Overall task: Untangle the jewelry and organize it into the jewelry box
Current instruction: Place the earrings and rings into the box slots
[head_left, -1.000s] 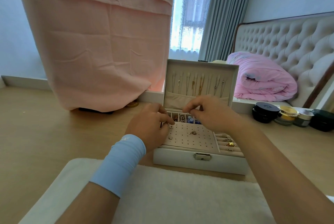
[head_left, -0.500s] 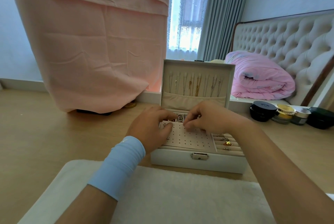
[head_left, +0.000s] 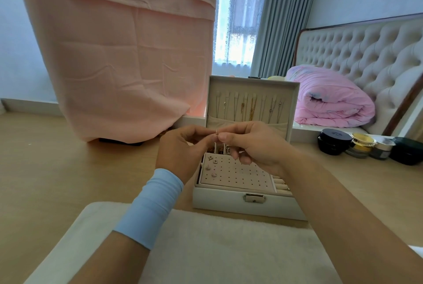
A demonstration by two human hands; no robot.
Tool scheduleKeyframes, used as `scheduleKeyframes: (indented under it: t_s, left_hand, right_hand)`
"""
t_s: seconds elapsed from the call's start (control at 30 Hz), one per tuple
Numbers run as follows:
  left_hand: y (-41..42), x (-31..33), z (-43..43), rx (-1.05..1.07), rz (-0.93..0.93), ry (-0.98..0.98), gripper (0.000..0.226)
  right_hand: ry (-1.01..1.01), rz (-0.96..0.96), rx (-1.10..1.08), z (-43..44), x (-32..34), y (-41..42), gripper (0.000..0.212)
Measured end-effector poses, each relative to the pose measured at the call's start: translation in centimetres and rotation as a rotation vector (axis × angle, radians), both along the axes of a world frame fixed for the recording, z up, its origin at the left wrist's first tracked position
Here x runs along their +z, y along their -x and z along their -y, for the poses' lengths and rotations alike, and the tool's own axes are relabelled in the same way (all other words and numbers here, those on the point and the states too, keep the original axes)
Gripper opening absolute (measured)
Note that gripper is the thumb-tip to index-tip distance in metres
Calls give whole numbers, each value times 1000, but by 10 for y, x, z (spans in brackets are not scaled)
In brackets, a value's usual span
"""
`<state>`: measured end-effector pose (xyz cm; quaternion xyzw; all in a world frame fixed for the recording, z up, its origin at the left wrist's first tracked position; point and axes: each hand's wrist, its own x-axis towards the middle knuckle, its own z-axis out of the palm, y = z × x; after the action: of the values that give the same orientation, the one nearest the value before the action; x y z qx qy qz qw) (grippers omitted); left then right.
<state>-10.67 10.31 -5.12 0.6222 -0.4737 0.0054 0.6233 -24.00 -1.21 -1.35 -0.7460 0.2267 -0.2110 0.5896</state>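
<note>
A white jewelry box (head_left: 217,200) stands open on the wooden table, its lid (head_left: 295,98) upright with several necklaces (head_left: 250,109) hanging inside. Stud earrings (head_left: 211,168) sit in the perforated pink panel (head_left: 240,176). Both hands are raised just above the box's rear compartments. My left hand (head_left: 180,148) and my right hand (head_left: 254,144) meet fingertip to fingertip and pinch a small thin gold ring-like piece (head_left: 216,132) between them. A silvery piece dangles below my right fingers.
A white fluffy mat (head_left: 217,244) lies in front of the box. Several cosmetic jars (head_left: 364,145) stand at the right. A pink cloth (head_left: 119,54) hangs at back left, a pink rolled quilt (head_left: 332,98) on the bed behind.
Both hands lifted off the earring panel and came together above the box, now pinching a small ring-like piece; the studs on the panel's left are uncovered.
</note>
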Motion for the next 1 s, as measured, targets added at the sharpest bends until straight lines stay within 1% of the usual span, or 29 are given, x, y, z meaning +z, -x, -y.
scheduleKeyframes:
  t_s: [0.13, 0.27, 0.33, 0.37, 0.43, 0.5, 0.63, 0.73, 0.87, 1.0]
  left_hand:
    - [0, 0, 1, 35, 20, 26, 16]
    - [1, 1, -1, -23, 13, 13, 24]
    - [-1, 0, 1, -32, 29, 6, 24]
    - [-2, -1, 2, -30, 21, 8, 21]
    - [-3, -2, 4, -54, -39, 17, 13]
    - [-1, -1, 4, -85, -63, 17, 14]
    - [1, 0, 5, -105, -29, 8, 21]
    - [4, -2, 9, -82, -9, -16, 16]
    - [9, 1, 7, -96, -5, -24, 8]
    - [9, -1, 8, -111, 36, -40, 10]
  right_hand:
    - [11, 73, -84, -7, -2, -4, 11]
    - [20, 124, -115, -10, -4, -7, 10]
    - [10, 113, -92, -8, -2, -5, 13]
    - [2, 99, -68, -6, -1, -3, 15]
    - [-12, 61, -4, -4, 1, 0, 18]
    - [-20, 45, 35, -2, 3, 3, 18]
    - [-28, 80, 2, -1, 4, 4, 16]
    - [58, 96, -30, -2, 7, 5, 16]
    - [243, 62, -49, -6, 11, 9, 18]
    - [347, 36, -63, -5, 12, 11, 14]
